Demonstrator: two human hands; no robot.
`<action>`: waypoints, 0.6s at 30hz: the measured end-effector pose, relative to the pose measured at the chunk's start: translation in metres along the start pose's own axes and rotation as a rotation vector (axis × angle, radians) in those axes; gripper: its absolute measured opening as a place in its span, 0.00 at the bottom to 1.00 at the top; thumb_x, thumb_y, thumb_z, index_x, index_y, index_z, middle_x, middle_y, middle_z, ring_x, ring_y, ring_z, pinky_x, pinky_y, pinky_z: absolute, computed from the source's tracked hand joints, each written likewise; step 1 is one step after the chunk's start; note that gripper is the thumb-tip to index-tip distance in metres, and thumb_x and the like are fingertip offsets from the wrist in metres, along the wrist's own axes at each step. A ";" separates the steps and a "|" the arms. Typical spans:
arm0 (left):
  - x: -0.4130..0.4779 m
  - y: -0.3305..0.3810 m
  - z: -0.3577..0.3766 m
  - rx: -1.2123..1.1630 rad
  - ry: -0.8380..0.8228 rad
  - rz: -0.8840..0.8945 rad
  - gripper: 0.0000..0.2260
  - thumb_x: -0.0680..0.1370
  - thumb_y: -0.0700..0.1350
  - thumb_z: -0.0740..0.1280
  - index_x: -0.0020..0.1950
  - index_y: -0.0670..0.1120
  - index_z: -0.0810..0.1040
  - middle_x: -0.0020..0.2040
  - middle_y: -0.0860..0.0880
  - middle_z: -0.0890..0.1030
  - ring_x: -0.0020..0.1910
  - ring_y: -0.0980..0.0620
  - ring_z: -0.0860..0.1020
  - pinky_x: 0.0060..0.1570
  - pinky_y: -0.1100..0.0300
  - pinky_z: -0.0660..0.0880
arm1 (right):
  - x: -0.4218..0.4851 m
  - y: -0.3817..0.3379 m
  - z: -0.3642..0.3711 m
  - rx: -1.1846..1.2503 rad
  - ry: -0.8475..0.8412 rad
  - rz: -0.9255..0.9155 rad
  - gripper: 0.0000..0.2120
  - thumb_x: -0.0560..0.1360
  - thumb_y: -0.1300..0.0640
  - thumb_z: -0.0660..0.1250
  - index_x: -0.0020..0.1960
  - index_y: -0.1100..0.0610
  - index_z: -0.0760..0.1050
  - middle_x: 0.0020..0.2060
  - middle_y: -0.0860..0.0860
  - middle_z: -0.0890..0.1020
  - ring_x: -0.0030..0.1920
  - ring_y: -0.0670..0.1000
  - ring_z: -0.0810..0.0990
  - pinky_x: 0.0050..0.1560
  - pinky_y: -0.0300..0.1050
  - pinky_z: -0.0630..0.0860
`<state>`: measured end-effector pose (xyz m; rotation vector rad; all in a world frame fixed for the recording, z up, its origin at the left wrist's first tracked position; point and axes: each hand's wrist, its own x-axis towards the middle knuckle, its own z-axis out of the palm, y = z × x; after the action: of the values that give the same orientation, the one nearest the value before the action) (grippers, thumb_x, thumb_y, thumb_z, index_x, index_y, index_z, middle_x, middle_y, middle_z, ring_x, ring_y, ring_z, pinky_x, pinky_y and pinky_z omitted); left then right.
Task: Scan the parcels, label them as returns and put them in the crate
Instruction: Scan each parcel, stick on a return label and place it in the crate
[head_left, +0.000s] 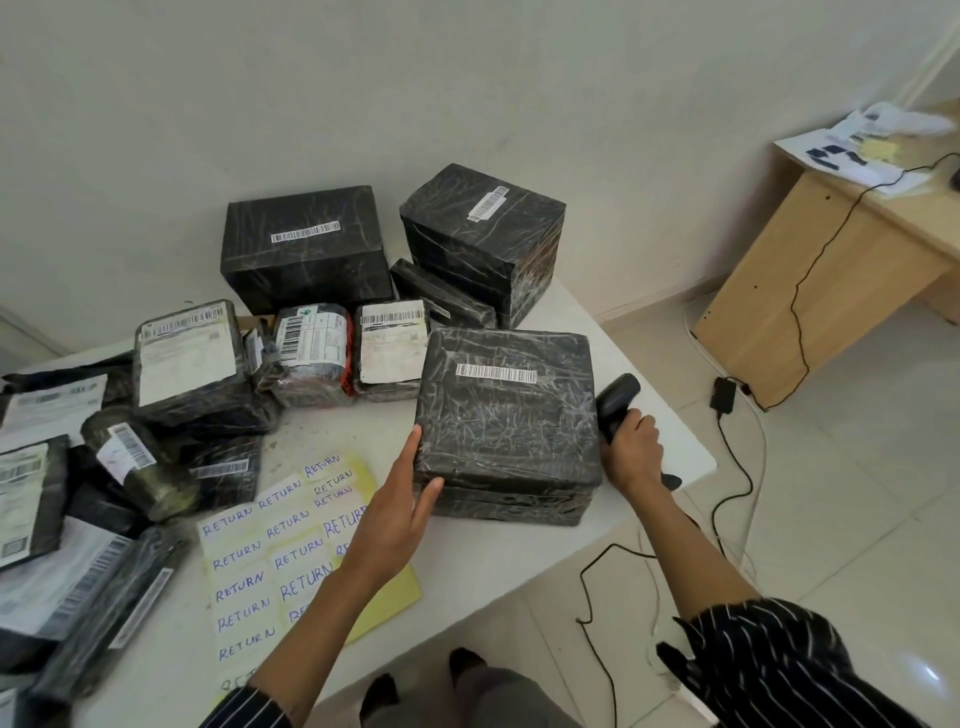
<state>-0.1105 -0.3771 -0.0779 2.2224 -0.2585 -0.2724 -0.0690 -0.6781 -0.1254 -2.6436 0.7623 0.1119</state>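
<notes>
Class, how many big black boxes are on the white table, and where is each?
3. One box stands at the back left, a second box at the back right, and the third box sits nearest, between the left hand and right hand. None seems hidden.

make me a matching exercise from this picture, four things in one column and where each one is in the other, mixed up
Things: 1 scanner; 2 return label sheet; 3 square parcel; 4 round parcel
Places: A lying flat, writing up; B in the right hand; C in the pile at the table's left end; D touched by the left hand
Pairs: 1-B; 2-A; 3-D; 4-C
</notes>
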 end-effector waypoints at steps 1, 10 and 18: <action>0.000 -0.001 -0.001 -0.017 -0.004 0.013 0.29 0.81 0.52 0.56 0.75 0.60 0.41 0.73 0.64 0.50 0.73 0.60 0.58 0.65 0.67 0.57 | -0.001 0.000 0.000 -0.009 -0.001 -0.001 0.20 0.76 0.57 0.64 0.62 0.67 0.64 0.58 0.64 0.69 0.56 0.65 0.70 0.50 0.56 0.67; -0.018 -0.054 -0.019 0.100 0.010 -0.089 0.26 0.81 0.51 0.59 0.77 0.53 0.52 0.78 0.54 0.54 0.76 0.54 0.54 0.74 0.55 0.54 | -0.041 0.006 -0.022 0.268 0.221 0.038 0.20 0.77 0.57 0.66 0.65 0.65 0.69 0.61 0.64 0.70 0.59 0.64 0.71 0.59 0.58 0.69; -0.049 -0.118 -0.044 0.344 0.071 0.149 0.25 0.79 0.58 0.54 0.72 0.47 0.67 0.78 0.51 0.56 0.76 0.57 0.52 0.75 0.52 0.50 | -0.145 -0.073 -0.017 0.457 0.536 -0.485 0.08 0.76 0.62 0.61 0.53 0.63 0.74 0.52 0.58 0.73 0.56 0.54 0.71 0.58 0.49 0.70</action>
<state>-0.1345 -0.2590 -0.1391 2.5290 -0.4590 -0.0705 -0.1545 -0.5554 -0.0587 -2.3321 0.2220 -0.8238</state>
